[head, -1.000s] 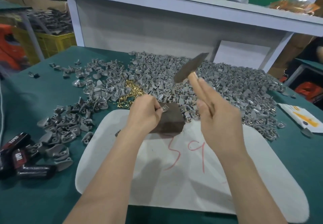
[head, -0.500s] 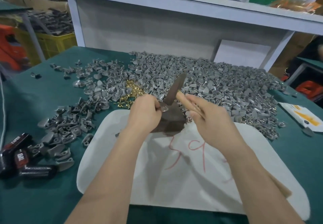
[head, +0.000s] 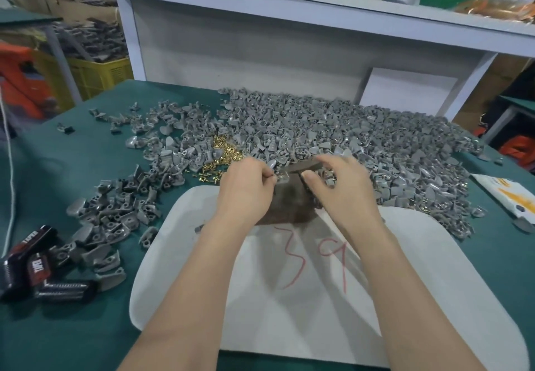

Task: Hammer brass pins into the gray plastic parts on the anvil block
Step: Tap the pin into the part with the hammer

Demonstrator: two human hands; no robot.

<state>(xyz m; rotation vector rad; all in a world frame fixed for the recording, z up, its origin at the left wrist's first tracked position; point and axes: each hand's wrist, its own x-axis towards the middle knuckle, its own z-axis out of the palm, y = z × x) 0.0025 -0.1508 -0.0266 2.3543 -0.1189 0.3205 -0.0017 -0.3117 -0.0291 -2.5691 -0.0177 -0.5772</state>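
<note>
My left hand (head: 246, 191) pinches a small gray plastic part (head: 283, 178) on top of the dark brown anvil block (head: 289, 207). My right hand (head: 341, 188) grips the hammer (head: 301, 166), whose dark head lies low and flat right over that part. A little heap of brass pins (head: 223, 155) lies just left of my left hand. A large pile of gray plastic parts (head: 333, 130) spreads behind the block. The anvil block stands at the far edge of a white pad (head: 289, 298) marked with red numbers.
A smaller pile of darker gray parts (head: 115, 214) lies at the left on the green table (head: 58, 327). Black and red boxes (head: 31, 266) sit at the left edge. A white and orange packet (head: 506, 197) lies at the right. A white shelf (head: 289, 23) rises behind.
The hammer has swung down from raised above the pile to flat on the part on the anvil block. My left hand has stayed pinching the part.
</note>
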